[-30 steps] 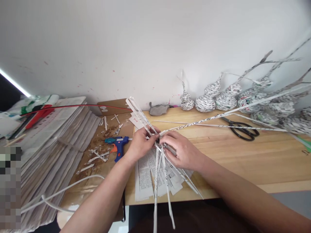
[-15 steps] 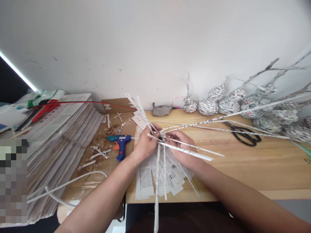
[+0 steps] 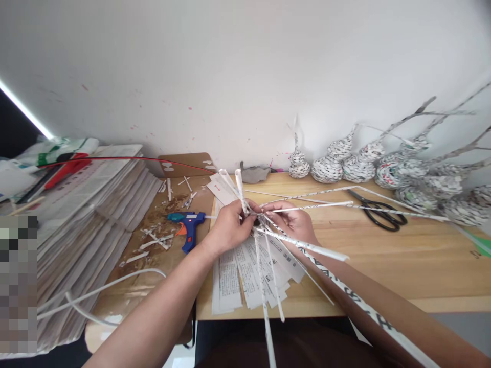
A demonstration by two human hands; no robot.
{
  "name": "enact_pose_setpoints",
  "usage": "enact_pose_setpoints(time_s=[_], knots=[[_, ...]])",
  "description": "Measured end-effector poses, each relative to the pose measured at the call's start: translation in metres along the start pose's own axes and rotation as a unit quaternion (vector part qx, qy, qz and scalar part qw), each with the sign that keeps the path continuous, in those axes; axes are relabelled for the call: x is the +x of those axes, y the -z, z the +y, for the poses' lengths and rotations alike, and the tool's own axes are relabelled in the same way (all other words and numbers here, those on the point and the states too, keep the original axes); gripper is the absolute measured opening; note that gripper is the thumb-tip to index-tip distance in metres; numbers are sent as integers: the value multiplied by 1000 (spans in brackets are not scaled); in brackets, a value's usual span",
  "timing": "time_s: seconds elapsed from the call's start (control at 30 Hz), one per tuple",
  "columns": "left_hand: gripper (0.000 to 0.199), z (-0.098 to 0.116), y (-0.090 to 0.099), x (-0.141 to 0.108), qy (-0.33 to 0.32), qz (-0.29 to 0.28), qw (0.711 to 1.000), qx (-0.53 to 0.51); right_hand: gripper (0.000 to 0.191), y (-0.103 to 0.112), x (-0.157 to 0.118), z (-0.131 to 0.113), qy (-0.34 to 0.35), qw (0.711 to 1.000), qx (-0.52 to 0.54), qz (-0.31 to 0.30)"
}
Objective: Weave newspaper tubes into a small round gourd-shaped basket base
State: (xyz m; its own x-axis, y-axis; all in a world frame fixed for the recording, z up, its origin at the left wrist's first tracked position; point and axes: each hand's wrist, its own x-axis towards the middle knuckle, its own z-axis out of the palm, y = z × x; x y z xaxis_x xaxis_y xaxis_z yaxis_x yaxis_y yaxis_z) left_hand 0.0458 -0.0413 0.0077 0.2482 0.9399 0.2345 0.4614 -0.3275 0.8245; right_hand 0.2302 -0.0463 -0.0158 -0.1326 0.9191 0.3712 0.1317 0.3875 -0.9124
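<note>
Between my hands is a small paper weaving (image 3: 262, 223), with rolled newspaper tubes fanning out from its middle. My left hand (image 3: 235, 225) is closed on its left side, thumb near the centre, where two tubes point up and away. My right hand (image 3: 292, 219) pinches at the right side, fingertips around a tube close to the weaving. One long printed paper tube (image 3: 345, 290) runs from the centre toward the lower right, over my right forearm. Shorter tubes hang toward the table's front edge. Cut newspaper strips (image 3: 253, 278) lie beneath my hands.
A blue glue gun (image 3: 191, 227) lies left of my hands among paper scraps (image 3: 158, 240). Stacked newspapers (image 3: 118, 220) rise at the left. Black scissors (image 3: 379, 212) rest at the right. Several woven paper gourds (image 3: 327, 166) line the wall, beside a grey cloth-like piece (image 3: 256, 174).
The long printed tube has swung from pointing right and upward to pointing toward the lower right. The weaving has turned slightly in my hands, and its upright tubes have shifted right.
</note>
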Motion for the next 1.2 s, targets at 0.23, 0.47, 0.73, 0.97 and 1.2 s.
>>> enact_pose_setpoints(time_s=[0.23, 0.47, 0.73, 0.97, 1.2], knots=[[7, 2, 6, 2, -42, -29, 998, 41, 18, 3, 4, -5, -3, 999, -30, -25], [8, 9, 14, 1, -115, -63, 988, 77, 18, 1, 7, -2, -46, 999, 23, 11], [18, 6, 14, -1, -150, -76, 979, 118, 25, -3, 7, -12, -80, 992, 87, 47], [17, 8, 14, -4, -162, -73, 980, 90, 31, -6, 6, -19, -115, 984, 130, 43], [8, 15, 11, -5, -61, -38, 994, 84, 31, -6, 4, -24, -126, 981, 142, 37]])
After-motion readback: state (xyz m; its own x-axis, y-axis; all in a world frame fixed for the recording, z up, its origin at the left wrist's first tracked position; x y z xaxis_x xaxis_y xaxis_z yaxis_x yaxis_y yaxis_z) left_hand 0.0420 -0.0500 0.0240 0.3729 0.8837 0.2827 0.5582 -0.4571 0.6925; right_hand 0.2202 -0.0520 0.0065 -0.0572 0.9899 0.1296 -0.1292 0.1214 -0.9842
